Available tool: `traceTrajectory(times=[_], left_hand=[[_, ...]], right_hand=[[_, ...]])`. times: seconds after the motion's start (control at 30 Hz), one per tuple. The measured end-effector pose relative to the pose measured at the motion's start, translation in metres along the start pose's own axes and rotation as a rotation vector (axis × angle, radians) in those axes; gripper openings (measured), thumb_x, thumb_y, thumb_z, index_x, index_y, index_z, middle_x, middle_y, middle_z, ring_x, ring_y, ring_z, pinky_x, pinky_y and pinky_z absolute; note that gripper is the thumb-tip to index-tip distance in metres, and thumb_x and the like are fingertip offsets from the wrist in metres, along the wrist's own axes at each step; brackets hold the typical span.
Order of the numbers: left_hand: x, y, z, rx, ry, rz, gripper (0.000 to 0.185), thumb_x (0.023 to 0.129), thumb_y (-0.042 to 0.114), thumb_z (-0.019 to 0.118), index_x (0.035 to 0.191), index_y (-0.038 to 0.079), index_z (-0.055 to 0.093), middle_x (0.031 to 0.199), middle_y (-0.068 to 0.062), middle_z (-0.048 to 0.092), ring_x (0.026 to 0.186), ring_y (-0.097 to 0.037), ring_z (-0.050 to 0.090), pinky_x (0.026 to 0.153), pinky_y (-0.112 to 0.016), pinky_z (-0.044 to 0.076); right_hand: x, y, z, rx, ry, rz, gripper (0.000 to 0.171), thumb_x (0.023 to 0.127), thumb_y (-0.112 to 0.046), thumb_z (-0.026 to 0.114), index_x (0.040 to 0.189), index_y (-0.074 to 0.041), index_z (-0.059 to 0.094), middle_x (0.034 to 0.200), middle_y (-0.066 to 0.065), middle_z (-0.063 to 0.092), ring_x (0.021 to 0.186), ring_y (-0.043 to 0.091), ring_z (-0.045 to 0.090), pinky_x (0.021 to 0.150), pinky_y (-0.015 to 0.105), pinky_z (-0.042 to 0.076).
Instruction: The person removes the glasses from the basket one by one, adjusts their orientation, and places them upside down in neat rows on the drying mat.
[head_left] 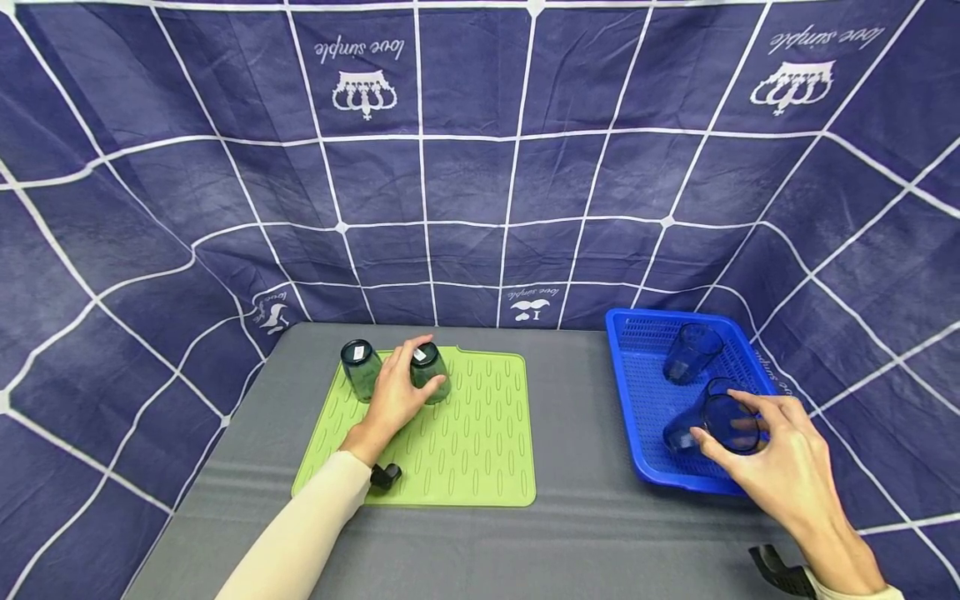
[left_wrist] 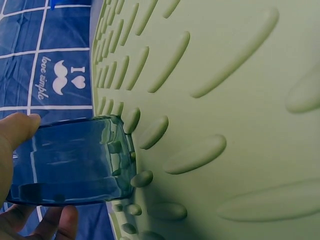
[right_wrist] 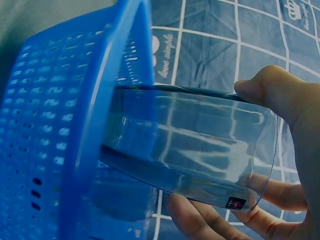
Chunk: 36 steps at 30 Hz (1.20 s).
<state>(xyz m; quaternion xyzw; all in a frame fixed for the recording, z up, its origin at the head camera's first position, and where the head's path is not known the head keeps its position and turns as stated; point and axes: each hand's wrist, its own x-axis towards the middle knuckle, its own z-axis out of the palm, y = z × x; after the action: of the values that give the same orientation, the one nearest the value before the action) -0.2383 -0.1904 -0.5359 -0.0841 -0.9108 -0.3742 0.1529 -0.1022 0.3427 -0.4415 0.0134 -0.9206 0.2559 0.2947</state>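
On the green mat, my left hand (head_left: 397, 390) grips a dark-tinted glass (head_left: 426, 357) standing bottom up, a small white label on its base. In the left wrist view, thumb and fingers lie on opposite sides of this glass (left_wrist: 75, 162), whose far end meets the mat. A second upturned glass (head_left: 360, 367) stands just left of that hand. Over the blue basket, my right hand (head_left: 791, 454) holds a tilted blue-tinted glass (head_left: 731, 425) between thumb and fingers. The right wrist view shows that glass (right_wrist: 200, 145) reaching past the basket rim, a small dark sticker near its hand end.
The blue basket (head_left: 628, 417) stands at the right of the grey table (head_left: 573, 433). Another glass (head_left: 692, 354) leans inside its far part. The ridged green mat (head_left: 487, 450) lies at left centre. A dark-blue checked cloth (head_left: 465, 183) hangs behind and at both sides.
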Motion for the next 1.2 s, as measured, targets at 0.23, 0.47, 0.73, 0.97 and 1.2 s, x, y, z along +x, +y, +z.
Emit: traceTrajectory(times=[0.23,0.47,0.73,0.97,1.2], left_hand=[[0.000,0.000,0.000,0.005,0.003,0.003,0.081,0.097,0.022,0.098,0.167,0.022,0.059,0.147,-0.019,0.073,0.142,-0.052,0.066,0.120,-0.070,0.054],[0.000,-0.001,0.000,0.006,-0.001,0.005,0.080,0.098,0.022,0.097,0.167,0.022,0.058,0.149,-0.020,0.073,0.143,-0.051,0.066,0.121,-0.070,0.054],[-0.001,-0.001,0.000,-0.002,-0.006,-0.009,0.080,0.098,0.022,0.096,0.168,0.025,0.057,0.152,-0.020,0.071,0.145,-0.053,0.064,0.121,-0.072,0.053],[-0.003,-0.001,0.000,-0.011,-0.016,-0.029,0.080,0.099,0.022,0.096,0.169,0.025,0.056,0.154,-0.021,0.069,0.146,-0.054,0.062,0.122,-0.073,0.052],[0.000,0.001,-0.002,0.009,-0.031,-0.021,0.082,0.099,0.021,0.096,0.169,0.023,0.055,0.154,-0.023,0.070,0.144,-0.054,0.064,0.121,-0.073,0.053]], right_hand=[[0.002,-0.015,-0.003,0.024,0.054,-0.017,0.079,0.061,-0.023,0.112,0.133,-0.006,0.084,0.112,0.012,0.074,0.098,-0.039,0.044,0.081,-0.001,0.037],[0.003,-0.029,-0.005,0.056,0.057,-0.007,0.080,0.061,-0.021,0.113,0.134,-0.007,0.084,0.114,0.010,0.073,0.097,-0.037,0.049,0.082,-0.007,0.040],[0.002,-0.042,-0.003,0.124,0.038,0.011,0.077,0.065,-0.014,0.113,0.135,-0.004,0.082,0.116,0.011,0.071,0.095,-0.030,0.055,0.077,-0.006,0.049],[0.001,-0.054,0.006,0.261,0.018,0.041,0.073,0.068,-0.002,0.111,0.136,-0.002,0.081,0.121,-0.003,0.066,0.091,-0.020,0.071,0.076,0.002,0.059],[0.007,-0.064,0.014,0.304,0.002,0.025,0.074,0.069,-0.002,0.111,0.137,-0.004,0.081,0.124,0.001,0.068,0.096,-0.017,0.072,0.079,0.003,0.060]])
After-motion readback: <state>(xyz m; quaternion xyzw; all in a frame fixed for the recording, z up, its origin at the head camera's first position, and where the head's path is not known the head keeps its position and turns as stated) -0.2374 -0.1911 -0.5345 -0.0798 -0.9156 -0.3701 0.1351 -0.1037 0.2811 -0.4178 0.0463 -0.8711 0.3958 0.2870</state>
